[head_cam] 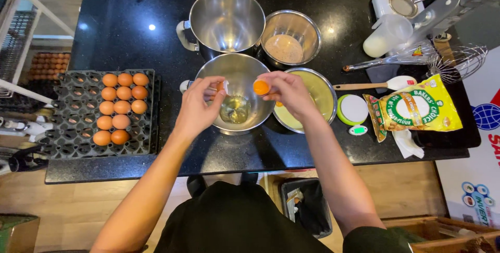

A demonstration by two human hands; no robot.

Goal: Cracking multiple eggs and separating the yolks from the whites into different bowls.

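Note:
Over a steel bowl (259, 115) that holds clear egg white, my left hand (198, 104) grips an empty half eggshell (221, 87). My right hand (289, 92) holds the other half shell with an orange yolk (261, 87) sitting in it. The two halves are a little apart above the bowl. To the right, partly under my right hand, stands a second steel bowl (324, 92) with yellow liquid.
A black egg tray (81, 131) with several brown eggs lies at the left. Behind are a large steel mixer bowl (226, 20) and a bowl with beige powder (290, 37). At the right are a spatula (383, 84), whisk (449, 61), small scale (352, 110) and yellow flour bag (416, 108).

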